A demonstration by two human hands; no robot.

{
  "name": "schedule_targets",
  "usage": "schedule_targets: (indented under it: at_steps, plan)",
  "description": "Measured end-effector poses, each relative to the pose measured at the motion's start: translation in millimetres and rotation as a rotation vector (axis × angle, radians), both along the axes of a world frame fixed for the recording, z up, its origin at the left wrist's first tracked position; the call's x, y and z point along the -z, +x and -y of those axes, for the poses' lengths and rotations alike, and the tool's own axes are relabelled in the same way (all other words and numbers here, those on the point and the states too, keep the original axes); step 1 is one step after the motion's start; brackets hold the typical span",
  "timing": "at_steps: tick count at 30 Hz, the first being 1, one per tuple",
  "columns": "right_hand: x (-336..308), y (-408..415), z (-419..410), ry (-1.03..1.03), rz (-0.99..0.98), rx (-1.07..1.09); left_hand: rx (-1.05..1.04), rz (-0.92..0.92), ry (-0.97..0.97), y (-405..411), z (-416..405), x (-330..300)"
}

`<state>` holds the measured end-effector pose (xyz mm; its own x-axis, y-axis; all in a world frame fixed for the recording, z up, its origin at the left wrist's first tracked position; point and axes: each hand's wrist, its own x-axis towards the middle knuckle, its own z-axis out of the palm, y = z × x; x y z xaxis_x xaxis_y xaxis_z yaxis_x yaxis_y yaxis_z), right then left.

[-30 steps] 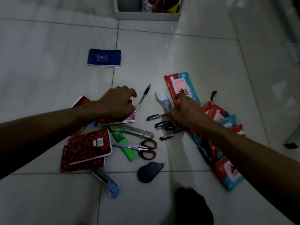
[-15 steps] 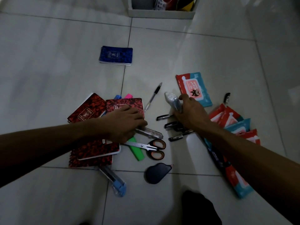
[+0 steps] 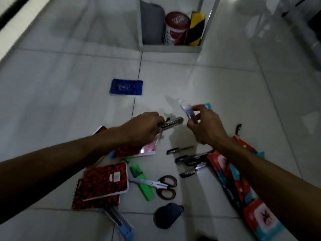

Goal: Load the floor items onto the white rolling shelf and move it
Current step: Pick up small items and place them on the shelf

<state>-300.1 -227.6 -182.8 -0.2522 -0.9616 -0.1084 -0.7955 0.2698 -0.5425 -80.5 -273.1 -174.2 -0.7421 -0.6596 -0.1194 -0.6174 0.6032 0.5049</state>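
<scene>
Shelf [image 3: 171, 48] at far end of floor [image 3: 69, 84], open side facing pile, ready for loading. Notebooks [image 3: 104, 181], scissors [image 3: 156, 185], pens [image 3: 191, 160] on tiles. Left hand [image 3: 144, 127] grips cutter [image 3: 172, 125], long axis pointing right, slightly up. Right hand [image 3: 206, 126] pinches clear pen pack [image 3: 186, 108], tip up-left; both lifted, likely shelf-bound.

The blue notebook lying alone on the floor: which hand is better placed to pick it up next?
Left, probably. The blue notebook lies ahead and left of the left hand; the right hand is farther off. Both hands already hold things, so either must manage a fuller grip.
</scene>
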Motion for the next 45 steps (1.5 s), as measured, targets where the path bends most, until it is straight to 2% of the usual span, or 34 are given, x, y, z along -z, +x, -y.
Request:
schedule_targets:
  at_steps: [5, 8, 14, 19, 22, 27, 29, 35, 39, 43, 45]
  plan:
    - [-60.9, 0.7, 40.6, -0.052, 0.007, -0.002, -0.162, -0.036, -0.055, 10.4, 56.5, -58.7]
    - [-103.6, 4.4, 69.9, -0.096, 0.035, -0.007, -0.251, -0.069, -0.164, 13.1, 89.1, -104.4]
    - [-209.0, 5.3, 131.6, -0.175, -0.047, -0.050, -0.357, -0.129, -0.232, 14.6, 139.1, -216.6]
    - [-287.7, 8.1, 158.2, -0.269, -0.046, -0.079, -0.518, -0.344, -0.048, 18.2, 154.6, -294.1]
    - [-331.7, 7.9, 160.7, -0.292, 0.000, -0.067, -0.587, -0.393, 0.081, 26.4, 156.6, -338.3]
    - [-403.3, -1.5, 159.6, -0.345, 0.059, -0.049, -0.675, -0.487, 0.158, 35.6, 146.6, -403.0]
    - [-425.6, -10.1, 164.5, -0.342, 0.108, -0.033, -0.695, -0.555, 0.172, 36.4, 144.3, -422.0]
    - [-462.2, -38.7, 203.7, -0.376, 0.090, -0.016, -0.747, -0.589, -0.004, 3.4, 177.9, -452.1]
    - [-470.9, -45.8, 268.0, -0.417, 0.071, -0.028, -0.762, -0.567, -0.056, -33.0, 230.8, -456.9]
    - [-470.9, -46.1, 338.9, -0.456, -0.049, -0.006, -0.789, -0.484, -0.204, -71.9, 294.5, -456.2]
    - [-468.9, -49.0, 372.8, -0.471, -0.032, -0.012, -0.768, -0.443, -0.237, -91.9, 327.7, -457.5]
